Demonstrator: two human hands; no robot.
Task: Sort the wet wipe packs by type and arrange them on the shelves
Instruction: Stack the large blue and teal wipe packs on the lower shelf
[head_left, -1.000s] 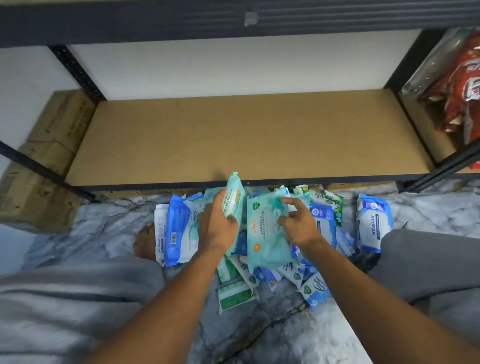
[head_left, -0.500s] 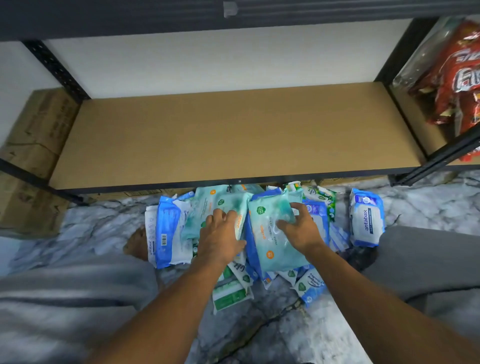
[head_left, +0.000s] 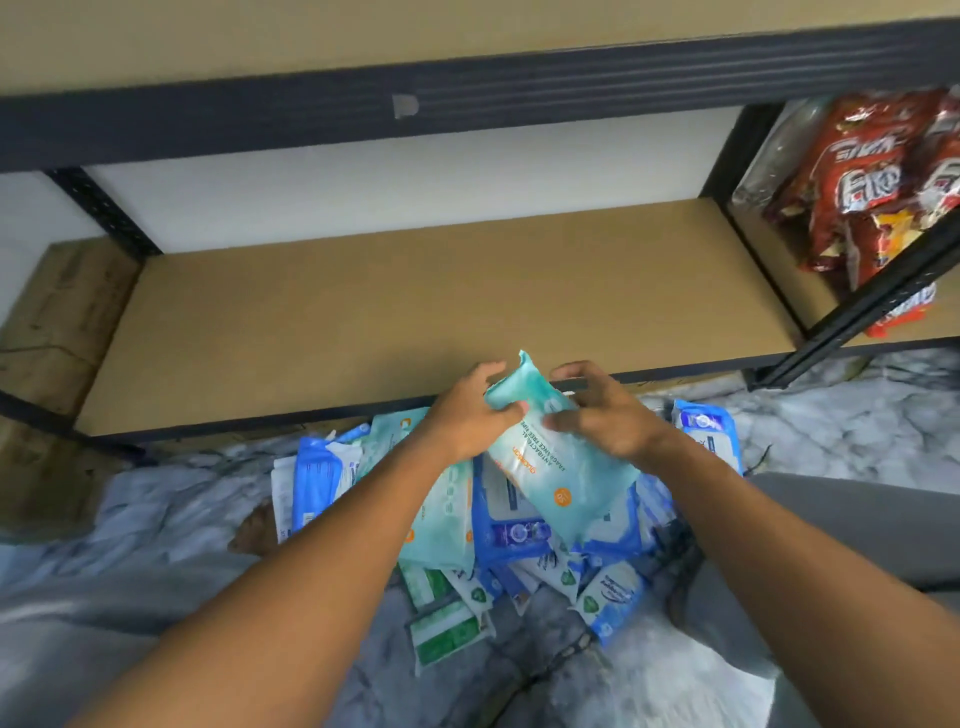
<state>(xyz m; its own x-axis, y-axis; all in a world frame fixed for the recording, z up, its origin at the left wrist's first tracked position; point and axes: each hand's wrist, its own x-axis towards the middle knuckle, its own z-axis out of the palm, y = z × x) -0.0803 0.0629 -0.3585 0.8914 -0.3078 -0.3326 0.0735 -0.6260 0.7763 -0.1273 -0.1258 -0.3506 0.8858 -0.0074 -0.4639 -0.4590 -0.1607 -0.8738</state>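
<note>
Dark capitals run lengthwise along the teal pack (head_left: 561, 478) at the middle of the view. They read "ANTIBACTERIAL" and, in the next line, "FRAGRANCE FREE" and a word starting "WIPE". Beside them is an orange brand word, too blurred to read. Near the pack's 5 o'clock end is a round orange badge with a number that looks like 10.

At 2 o'clock the red snack bags (head_left: 867, 176) carry big white brand letters, too blurred to read. At 8 o'clock a blue pack (head_left: 317, 483) has what looks like a barcode near its lower edge. At 6 o'clock the small white and blue packs (head_left: 613, 597) bear green shield marks, and their wording is too small to read.
</note>
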